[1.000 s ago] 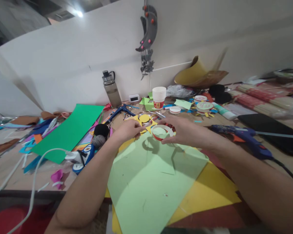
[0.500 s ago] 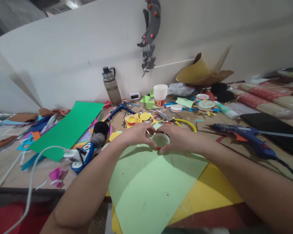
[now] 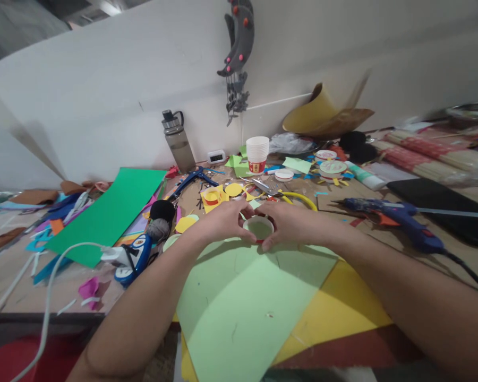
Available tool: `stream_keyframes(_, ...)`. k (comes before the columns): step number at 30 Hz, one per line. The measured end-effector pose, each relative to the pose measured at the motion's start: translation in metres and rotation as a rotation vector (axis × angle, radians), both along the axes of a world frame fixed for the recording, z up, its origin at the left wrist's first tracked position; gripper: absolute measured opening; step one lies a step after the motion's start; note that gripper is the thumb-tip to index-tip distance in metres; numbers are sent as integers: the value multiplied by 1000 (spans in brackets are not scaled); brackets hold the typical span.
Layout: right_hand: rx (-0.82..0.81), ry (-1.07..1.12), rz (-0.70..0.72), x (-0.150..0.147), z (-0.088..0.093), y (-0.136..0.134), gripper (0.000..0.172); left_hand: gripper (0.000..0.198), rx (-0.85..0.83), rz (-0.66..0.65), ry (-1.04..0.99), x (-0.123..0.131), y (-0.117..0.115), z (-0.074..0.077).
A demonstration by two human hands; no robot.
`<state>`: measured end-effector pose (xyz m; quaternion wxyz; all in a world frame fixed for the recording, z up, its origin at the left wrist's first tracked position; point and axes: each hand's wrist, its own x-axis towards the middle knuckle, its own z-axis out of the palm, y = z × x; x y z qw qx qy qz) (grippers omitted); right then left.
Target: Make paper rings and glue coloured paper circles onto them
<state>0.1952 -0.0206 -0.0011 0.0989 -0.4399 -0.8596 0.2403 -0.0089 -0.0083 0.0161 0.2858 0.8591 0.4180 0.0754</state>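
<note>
Forearms run in from the near corners of the table (image 3: 11,281) and meet near its middle, wrists low. Your left hand (image 3: 219,222) and right hand (image 3: 292,223) face each other, thumbs and fingers curled and clamped on the rim of the white ring (image 3: 258,229) from both sides. It sits opening-up at the far edge of the light green sheet (image 3: 239,302).

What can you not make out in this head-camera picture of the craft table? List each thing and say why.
All in the head view:
1. paper ring: its sides are covered by the left hand and right hand pinching it.
2. paper cups: the red print is too small to read.
3. white cable: cut off by the bottom edge.
4. glue gun: its cord leaves at the right edge.
</note>
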Motion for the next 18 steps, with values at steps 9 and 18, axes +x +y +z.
stream_keyframes(9,-38,-19,55,10,11,2,28,54,-4,-29,63,0,0,2)
stream_keyframes(18,-12,-25,30,7,7,3,26,62,-17,-61,64,0,0,5)
